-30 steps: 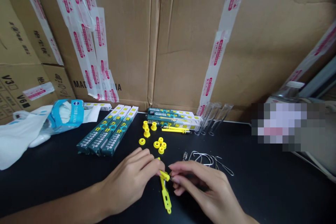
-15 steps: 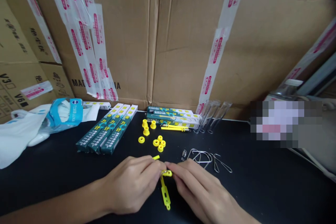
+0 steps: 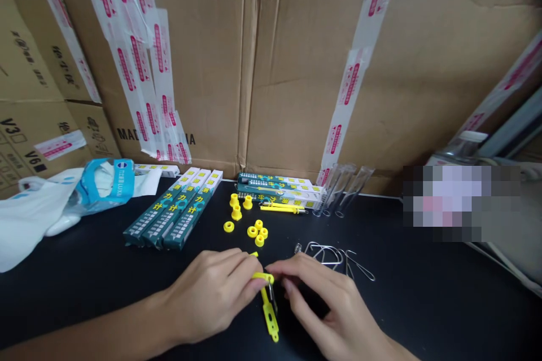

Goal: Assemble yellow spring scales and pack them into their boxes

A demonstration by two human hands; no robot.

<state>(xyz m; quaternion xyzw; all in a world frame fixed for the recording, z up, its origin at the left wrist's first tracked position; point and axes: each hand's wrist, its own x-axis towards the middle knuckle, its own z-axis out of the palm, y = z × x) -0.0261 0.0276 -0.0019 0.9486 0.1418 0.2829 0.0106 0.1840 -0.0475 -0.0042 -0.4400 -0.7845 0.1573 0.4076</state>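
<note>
Black table; reading "V3", "V6" on carton left of yellow strip. Pinching strip in left hand; can't tell grip of right hand beside it.

L fingers hold ylw strip.

Blue plastic tissue pack at left, touching crumpled white plastic bag. Tall brown cardboard panel behind, red-printed white tape strips. White-capped clear bottle right.
</note>
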